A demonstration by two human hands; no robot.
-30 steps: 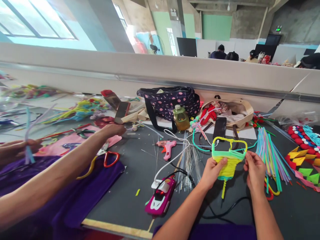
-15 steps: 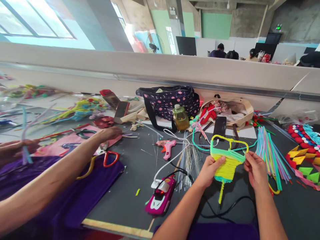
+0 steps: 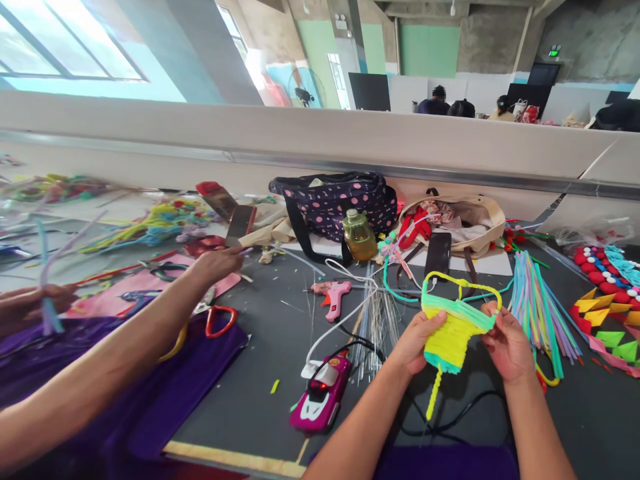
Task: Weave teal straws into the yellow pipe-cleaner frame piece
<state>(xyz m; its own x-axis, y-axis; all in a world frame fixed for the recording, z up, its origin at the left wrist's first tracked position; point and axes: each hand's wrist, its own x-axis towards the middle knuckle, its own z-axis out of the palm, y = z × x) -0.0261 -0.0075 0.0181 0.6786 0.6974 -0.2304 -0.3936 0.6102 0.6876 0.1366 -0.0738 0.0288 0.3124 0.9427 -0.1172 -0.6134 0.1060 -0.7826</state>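
Observation:
Between my two hands I hold a yellow and mint-green pipe-cleaner piece above the dark table. It has a wound yellow body, green bands at top and bottom, a yellow loop above and a twisted yellow stem hanging below. My left hand is closed on its left edge, thumb over the front. My right hand pinches the upper right corner, where the green band meets the loop. Right of it lies a bundle of pastel pipe cleaners. Some fingers of both hands are hidden behind the piece.
A pink glue gun, thin wires and a magenta power strip lie left of my hands. Behind stand a dotted bag, a green bottle and a phone. A co-worker's arm reaches across near red-handled scissors.
The pipe-cleaner piece has tilted slightly, its stem swinging left. My right hand has shifted its grip at the corner. The co-worker's hand has moved slightly.

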